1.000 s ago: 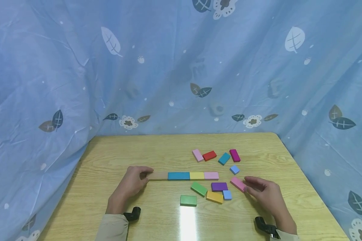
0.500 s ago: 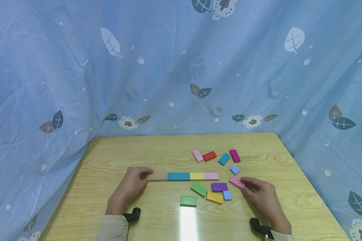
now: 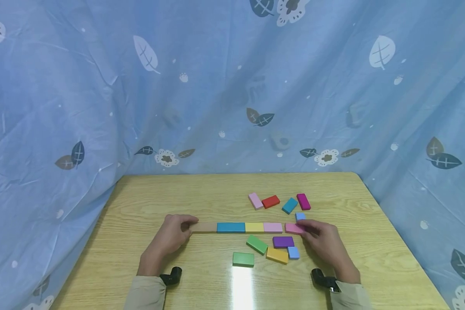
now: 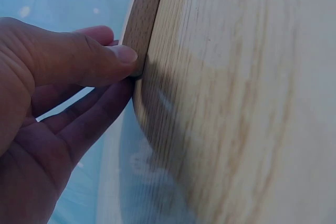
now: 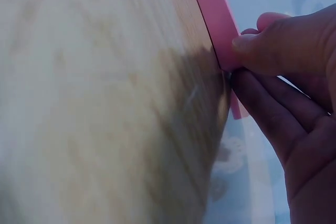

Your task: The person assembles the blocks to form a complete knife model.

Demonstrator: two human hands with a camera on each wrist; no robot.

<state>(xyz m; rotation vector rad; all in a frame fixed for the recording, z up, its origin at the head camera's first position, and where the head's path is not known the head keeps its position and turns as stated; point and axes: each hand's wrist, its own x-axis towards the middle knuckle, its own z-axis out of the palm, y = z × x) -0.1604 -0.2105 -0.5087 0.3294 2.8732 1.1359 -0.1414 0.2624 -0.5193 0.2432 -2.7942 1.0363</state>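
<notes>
A straight row on the table is made of a tan wooden block (image 3: pixel 204 227), a blue block (image 3: pixel 230 227), a yellow block (image 3: pixel 254 227) and a light pink block (image 3: pixel 273 227). My left hand (image 3: pixel 173 234) pinches the tan block's left end, the thumb on its near side in the left wrist view. At the other end, my right hand (image 3: pixel 325 243) pinches a darker pink block (image 3: pixel 294 228) by its right end. That block lies in line with the row, a narrow gap from the light pink one. Just behind it sits a small light blue block (image 3: pixel 300 216).
Nearer me lie a purple block (image 3: pixel 283 242), an orange block (image 3: pixel 277 255), a small blue block (image 3: pixel 293 252) and two green blocks (image 3: pixel 243 259). Farther back are a red block (image 3: pixel 271 201), a magenta block (image 3: pixel 304 201) and others. A patterned curtain (image 3: pixel 217 86) hangs behind the table.
My right hand has carried the darker pink block leftward and turned it from slanted to level with the row. The small light blue block behind has turned slightly. My left hand stays put.
</notes>
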